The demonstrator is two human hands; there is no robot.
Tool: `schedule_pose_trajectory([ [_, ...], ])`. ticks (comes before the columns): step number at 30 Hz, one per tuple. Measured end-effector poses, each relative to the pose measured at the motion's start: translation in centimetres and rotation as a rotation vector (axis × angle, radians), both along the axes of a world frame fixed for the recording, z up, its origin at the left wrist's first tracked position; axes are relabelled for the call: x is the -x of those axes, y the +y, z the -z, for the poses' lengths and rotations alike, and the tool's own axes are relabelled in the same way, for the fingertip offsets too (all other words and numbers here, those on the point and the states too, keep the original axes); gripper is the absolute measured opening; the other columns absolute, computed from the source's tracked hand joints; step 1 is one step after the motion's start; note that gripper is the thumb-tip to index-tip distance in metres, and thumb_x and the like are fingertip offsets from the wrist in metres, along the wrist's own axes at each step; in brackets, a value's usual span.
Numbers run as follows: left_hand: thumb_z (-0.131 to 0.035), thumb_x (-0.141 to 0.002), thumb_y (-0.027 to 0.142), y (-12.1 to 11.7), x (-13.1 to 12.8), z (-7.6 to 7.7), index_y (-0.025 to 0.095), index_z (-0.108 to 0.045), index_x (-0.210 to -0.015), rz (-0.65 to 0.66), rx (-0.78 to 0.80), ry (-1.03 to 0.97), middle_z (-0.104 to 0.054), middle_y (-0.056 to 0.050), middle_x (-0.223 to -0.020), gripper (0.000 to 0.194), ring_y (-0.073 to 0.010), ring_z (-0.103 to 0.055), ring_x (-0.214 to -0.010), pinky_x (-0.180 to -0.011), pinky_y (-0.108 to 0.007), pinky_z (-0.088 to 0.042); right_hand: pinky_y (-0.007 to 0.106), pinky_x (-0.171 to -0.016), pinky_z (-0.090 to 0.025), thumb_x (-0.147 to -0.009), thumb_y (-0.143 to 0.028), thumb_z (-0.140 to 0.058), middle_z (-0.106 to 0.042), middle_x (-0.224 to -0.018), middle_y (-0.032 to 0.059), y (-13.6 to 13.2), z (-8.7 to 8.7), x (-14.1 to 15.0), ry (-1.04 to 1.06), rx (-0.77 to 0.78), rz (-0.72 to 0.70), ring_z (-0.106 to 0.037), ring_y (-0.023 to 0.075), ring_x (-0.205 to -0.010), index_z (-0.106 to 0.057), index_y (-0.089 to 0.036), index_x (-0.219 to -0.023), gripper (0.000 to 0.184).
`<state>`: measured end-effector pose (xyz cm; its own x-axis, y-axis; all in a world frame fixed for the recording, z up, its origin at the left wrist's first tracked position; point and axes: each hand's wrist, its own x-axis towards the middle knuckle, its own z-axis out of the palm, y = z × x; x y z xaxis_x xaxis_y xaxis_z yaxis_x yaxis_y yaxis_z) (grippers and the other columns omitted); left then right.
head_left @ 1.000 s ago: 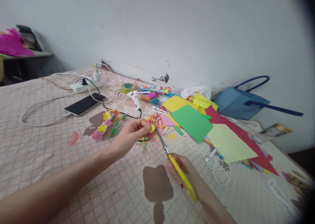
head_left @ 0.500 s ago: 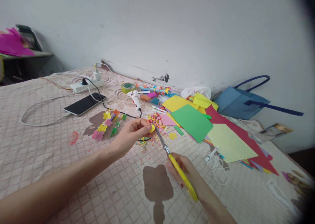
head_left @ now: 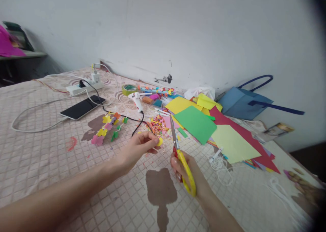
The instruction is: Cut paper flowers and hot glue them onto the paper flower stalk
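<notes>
Between the thumb and fingers of my left hand [head_left: 142, 145] is a small yellow paper piece [head_left: 159, 142], partly covered by the fingertips. My right hand [head_left: 189, 167] grips a pair of scissors [head_left: 175, 140] with yellow and red handles, blades pointing away from me and apart from the paper. Beyond my hands lies a pile of colourful paper scraps [head_left: 158, 124]. To the left, pink, yellow and green paper flowers [head_left: 102, 132] are strung along a white cord.
A white glue gun [head_left: 137, 101] with a black cable stands behind the scraps, near a tape roll [head_left: 129, 89]. Left are a phone [head_left: 83, 108] and a power strip [head_left: 85, 86]. Coloured sheets [head_left: 196, 123] spread to the right, before a blue bag [head_left: 246, 103].
The scissors have pulled away from the yellow paper and now point more upright. My left hand has moved slightly lower, still holding the piece. The whole view has shifted a little.
</notes>
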<state>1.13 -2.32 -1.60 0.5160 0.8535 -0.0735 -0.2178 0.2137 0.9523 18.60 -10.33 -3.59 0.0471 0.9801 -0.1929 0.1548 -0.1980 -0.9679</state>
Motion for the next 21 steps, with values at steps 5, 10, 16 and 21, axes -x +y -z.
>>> schedule_pose_trajectory([
  [5, -0.063, -0.076, 0.03, -1.6, -0.8, 0.2, 0.015, -0.056, -0.072, 0.023, -0.024, 0.117, -0.057, 0.002, -0.071, 0.017, -0.01, -0.053, -0.066, -0.063, -0.023, -0.044, 0.018, -0.036, -0.033, -0.068, -0.039, -0.068, -0.048, -0.059, -0.0074, 0.1, -0.3, 1.0, 0.117, -0.1, 0.106, -0.037, 0.0052, -0.041, -0.045, -0.02, -0.077, 0.032],
  [10, -0.061, -0.077, 0.032, -2.2, -1.2, 0.6, 0.014, -0.056, -0.072, 0.047, -0.084, 0.159, -0.057, 0.0, -0.07, 0.02, -0.0108, -0.051, -0.065, -0.063, -0.024, -0.041, 0.017, -0.037, -0.032, -0.07, -0.032, -0.067, -0.045, -0.059, -0.009, 0.0, -0.3, 1.7, 0.185, -0.129, 0.142, -0.036, 0.0055, -0.042, -0.044, -0.022, -0.083, 0.028],
  [16, -0.062, -0.077, 0.033, -2.1, -1.4, 1.7, 0.013, -0.056, -0.073, 0.079, -0.136, 0.18, -0.057, -0.001, -0.07, 0.022, -0.0112, -0.05, -0.065, -0.062, -0.025, -0.04, 0.017, -0.036, -0.032, -0.073, -0.031, -0.064, -0.048, -0.063, -0.0073, 0.1, -0.2, 1.7, 0.189, -0.139, 0.15, -0.037, 0.0045, -0.041, -0.043, -0.021, -0.08, 0.024],
  [21, -0.063, -0.076, 0.032, -1.8, -1.1, 1.4, 0.013, -0.057, -0.073, 0.124, -0.098, 0.173, -0.056, 0.001, -0.067, 0.02, -0.0101, -0.051, -0.062, -0.06, -0.023, -0.04, 0.017, -0.037, -0.034, -0.073, -0.035, -0.065, -0.05, -0.067, -0.0054, 0.2, -0.1, 1.3, 0.158, -0.166, 0.17, -0.039, 0.0049, -0.044, -0.044, -0.02, -0.079, 0.027],
])
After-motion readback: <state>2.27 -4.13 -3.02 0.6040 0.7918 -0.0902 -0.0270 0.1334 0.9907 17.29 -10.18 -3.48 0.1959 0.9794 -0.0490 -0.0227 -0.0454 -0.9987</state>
